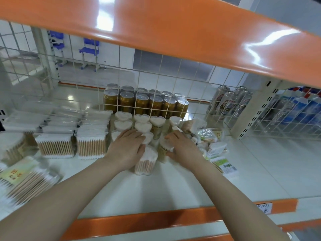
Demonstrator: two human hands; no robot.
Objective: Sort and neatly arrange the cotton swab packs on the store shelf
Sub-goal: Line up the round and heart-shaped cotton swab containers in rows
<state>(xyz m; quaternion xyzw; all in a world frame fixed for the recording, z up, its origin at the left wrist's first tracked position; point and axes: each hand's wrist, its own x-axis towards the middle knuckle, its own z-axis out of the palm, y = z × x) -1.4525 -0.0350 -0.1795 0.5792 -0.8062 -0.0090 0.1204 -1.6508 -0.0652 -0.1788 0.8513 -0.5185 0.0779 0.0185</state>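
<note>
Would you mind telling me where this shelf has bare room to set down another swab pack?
Bare shelf lies right of the green-labelled packs, out to the upright, and along the front edge between the forearms. Crowded: the heart-shaped tubs around the left hand and right hand, and the flat packs left.

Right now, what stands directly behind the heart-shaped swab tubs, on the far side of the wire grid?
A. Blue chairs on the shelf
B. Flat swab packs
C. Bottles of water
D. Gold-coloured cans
D: a block of gold-coloured cans stands just past the wire grid, right behind the rows of heart-shaped swab tubs.
</note>
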